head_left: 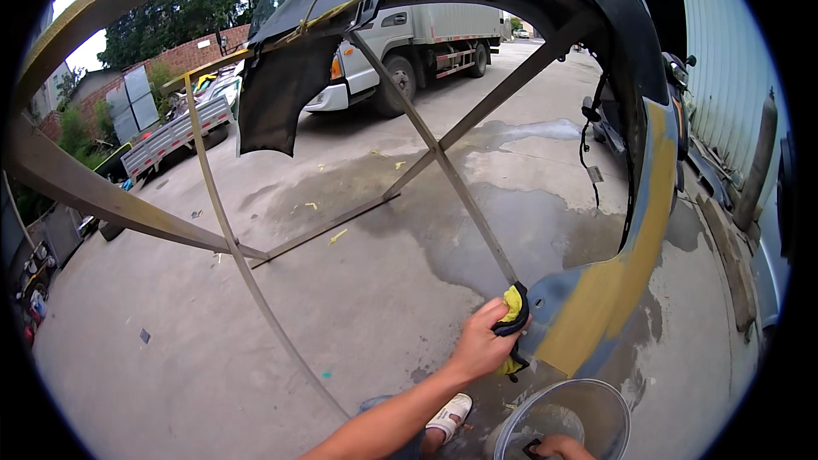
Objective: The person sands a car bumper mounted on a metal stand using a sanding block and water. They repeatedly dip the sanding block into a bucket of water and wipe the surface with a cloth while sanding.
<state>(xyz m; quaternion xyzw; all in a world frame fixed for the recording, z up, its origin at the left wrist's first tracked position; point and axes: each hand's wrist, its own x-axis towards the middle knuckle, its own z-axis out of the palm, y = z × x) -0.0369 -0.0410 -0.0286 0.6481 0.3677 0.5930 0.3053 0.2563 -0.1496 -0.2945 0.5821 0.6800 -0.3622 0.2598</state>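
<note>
My left hand is closed round a bunched yellow-and-black cloth, beside the lower end of a vehicle bumper. That bumper is grey and black with broad tan patches, and it arches up the right side and overhead. At the bottom edge, my right hand reaches into a round see-through bucket. Its fingers are closed on a small dark piece, whose kind I cannot make out. The bucket stands just below the bumper's tan end.
A metal stand with crossed bars spans the middle under the bumper; its curved rails run down the left. Wet patches mark the concrete. Beyond are a white truck and a low trailer. Wooden planks lie at right.
</note>
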